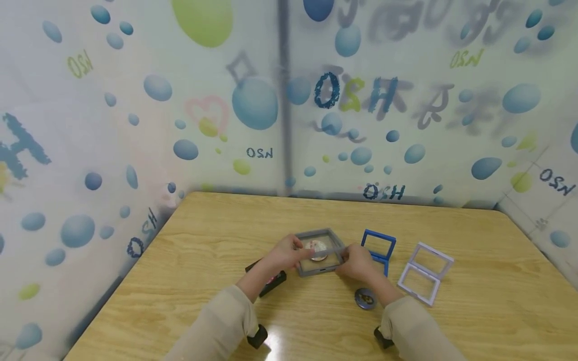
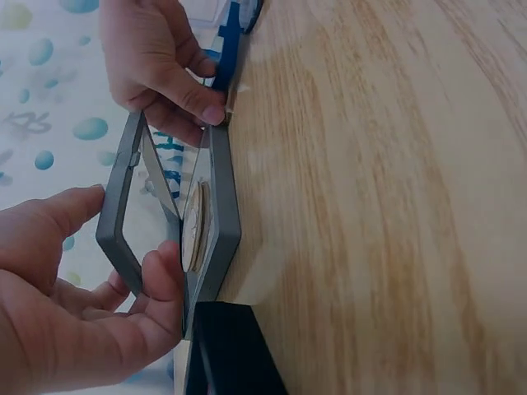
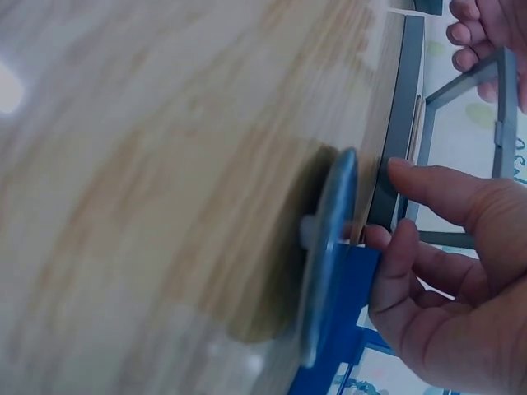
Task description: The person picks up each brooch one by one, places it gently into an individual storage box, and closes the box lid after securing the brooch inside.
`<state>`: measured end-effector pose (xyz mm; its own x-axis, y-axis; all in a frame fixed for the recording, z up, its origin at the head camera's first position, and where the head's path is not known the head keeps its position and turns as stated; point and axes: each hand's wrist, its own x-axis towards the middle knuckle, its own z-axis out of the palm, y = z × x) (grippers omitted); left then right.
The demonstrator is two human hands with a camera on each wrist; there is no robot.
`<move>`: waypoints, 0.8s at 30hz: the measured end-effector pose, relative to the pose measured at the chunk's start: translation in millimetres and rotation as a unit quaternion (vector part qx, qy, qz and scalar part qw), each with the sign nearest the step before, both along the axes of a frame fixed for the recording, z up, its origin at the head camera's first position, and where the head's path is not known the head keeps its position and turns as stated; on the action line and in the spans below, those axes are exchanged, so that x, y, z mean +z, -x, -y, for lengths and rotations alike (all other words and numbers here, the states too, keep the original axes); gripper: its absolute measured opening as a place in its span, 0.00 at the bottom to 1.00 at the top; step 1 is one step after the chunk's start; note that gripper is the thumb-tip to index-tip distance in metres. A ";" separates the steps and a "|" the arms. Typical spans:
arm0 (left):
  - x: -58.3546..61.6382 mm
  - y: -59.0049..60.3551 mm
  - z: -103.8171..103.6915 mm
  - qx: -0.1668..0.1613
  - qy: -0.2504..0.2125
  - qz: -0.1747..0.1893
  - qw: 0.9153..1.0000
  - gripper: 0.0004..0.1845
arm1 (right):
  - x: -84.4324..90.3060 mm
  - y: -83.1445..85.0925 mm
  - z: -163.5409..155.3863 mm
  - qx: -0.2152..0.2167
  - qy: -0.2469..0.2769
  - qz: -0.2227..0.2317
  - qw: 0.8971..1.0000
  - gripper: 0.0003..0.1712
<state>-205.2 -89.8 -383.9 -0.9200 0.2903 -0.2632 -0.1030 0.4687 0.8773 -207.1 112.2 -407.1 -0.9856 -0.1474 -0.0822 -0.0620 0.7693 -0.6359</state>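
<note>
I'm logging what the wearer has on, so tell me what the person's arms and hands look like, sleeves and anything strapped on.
Both arms wear long beige sleeves reaching the wrists. The left hand and right hand are bare: no gloves, and no rings show. A small black device sits under each wrist.

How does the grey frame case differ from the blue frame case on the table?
The grey frame case is held by both hands and has a round coin-like piece inside; the blue frame case stands untouched and looks empty. Grey is larger in view. Both are hinged square frames, open.
</note>
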 end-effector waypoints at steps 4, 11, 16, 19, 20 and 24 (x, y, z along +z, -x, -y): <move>-4.1 -0.3 -1.9 -0.006 0.015 -0.003 1.000 0.22 | 0.8 0.7 -1.7 -0.004 -0.007 0.008 1.000 0.12; -10.5 2.1 -7.4 -0.024 0.094 -0.043 0.994 0.26 | -0.8 3.1 -1.7 0.002 -0.021 0.009 1.000 0.12; -10.8 2.4 -12.1 -0.042 0.168 -0.088 0.981 0.38 | -1.3 4.5 -1.3 0.000 -0.016 0.015 1.000 0.15; -11.2 3.2 -15.7 -0.052 0.207 -0.114 0.970 0.42 | -1.1 4.6 -0.9 0.001 -0.019 0.012 1.000 0.15; -11.6 3.6 -17.0 -0.053 0.213 -0.118 0.968 0.42 | -0.7 4.3 -0.8 0.001 -0.020 0.011 1.000 0.15; -13.4 5.4 -21.7 -0.054 0.246 -0.134 0.959 0.40 | -0.3 3.7 -0.7 0.003 -0.025 0.008 1.000 0.14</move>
<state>-210.5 -68.1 -397.3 -0.9454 0.2893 -0.1503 0.1679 0.8273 0.5361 -210.8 112.9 -407.4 -0.9834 -0.1480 -0.1053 -0.0564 0.7999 -0.5975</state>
